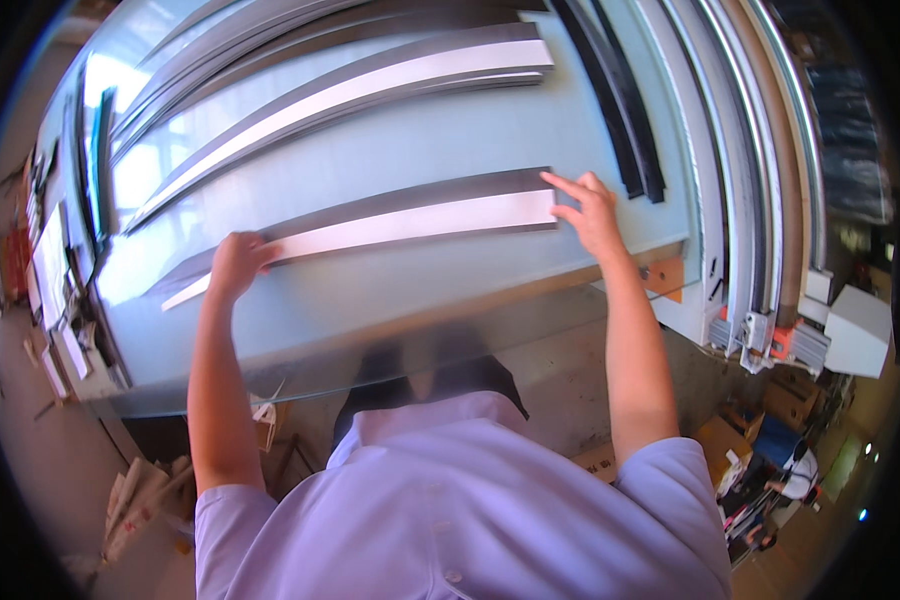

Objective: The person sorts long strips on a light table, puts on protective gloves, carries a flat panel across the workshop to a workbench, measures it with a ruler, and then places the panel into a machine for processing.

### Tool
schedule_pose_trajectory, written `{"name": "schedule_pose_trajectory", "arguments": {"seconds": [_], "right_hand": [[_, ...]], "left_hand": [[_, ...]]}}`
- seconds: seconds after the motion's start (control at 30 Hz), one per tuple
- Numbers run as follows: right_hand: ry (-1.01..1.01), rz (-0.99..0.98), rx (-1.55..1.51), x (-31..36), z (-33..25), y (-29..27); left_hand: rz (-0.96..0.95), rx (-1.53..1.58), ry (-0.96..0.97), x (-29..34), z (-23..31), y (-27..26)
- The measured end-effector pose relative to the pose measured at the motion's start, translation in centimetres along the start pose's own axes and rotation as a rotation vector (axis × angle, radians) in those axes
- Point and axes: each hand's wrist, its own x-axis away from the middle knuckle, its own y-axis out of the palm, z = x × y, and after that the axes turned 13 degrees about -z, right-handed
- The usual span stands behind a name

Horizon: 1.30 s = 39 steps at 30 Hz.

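A long white strip (pixel 420 226) lies lengthwise along a wider dark grey strip (pixel 420 195) on the glass-topped table. My left hand (pixel 236 264) is closed over the strips near their left end, its fingertips partly hidden and blurred. At the right end, my right hand (pixel 594 212) has thumb and index finger spread apart. Its index fingertip touches the dark strip's far corner, and the thumb is beside the white strip's end. Farther back lies a similar set, another white strip (pixel 390 82) among dark strips.
More dark strips (pixel 240 50) are stacked at the far left. Black lengths (pixel 615 110) lie at the far right of the glass tabletop (pixel 390 290). Metal rails (pixel 760 180) run along the right side. Cartons (pixel 790 395) stand on the floor at right, near another person (pixel 798 475).
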Motion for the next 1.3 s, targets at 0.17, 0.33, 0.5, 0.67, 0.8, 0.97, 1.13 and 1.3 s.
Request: {"name": "schedule_pose_trajectory", "arguments": {"seconds": [0.17,0.33,0.5,0.67,0.8,0.97,1.13,1.3], "right_hand": [[0.060,-0.046,-0.024,0.0,-0.5,-0.1],[0.110,-0.056,-0.037,0.0,-0.8,0.0],[0.124,-0.066,-0.035,0.0,-1.1,-0.1],[0.120,-0.070,-0.034,-0.1,-1.1,-0.1],[0.126,-0.082,-0.035,-0.1,-0.9,-0.1],[0.122,-0.085,-0.022,-0.1,-0.9,-0.1],[0.123,-0.085,-0.030,0.0,-0.9,-0.1],[0.104,-0.074,-0.009,0.2,-0.8,0.1]], "left_hand": [[-0.040,0.024,-0.057,0.6,1.2,-0.8],[-0.048,0.066,-0.056,0.4,1.1,-0.9],[-0.065,0.079,-0.071,0.3,1.1,-1.1],[-0.073,0.103,-0.064,0.2,1.1,-1.2],[-0.082,0.079,-0.070,0.1,1.0,-1.2],[-0.083,0.048,-0.072,0.3,1.2,-1.3],[-0.084,0.030,-0.078,0.2,1.3,-1.3],[-0.072,-0.054,-0.085,0.9,1.4,-0.6]]}}
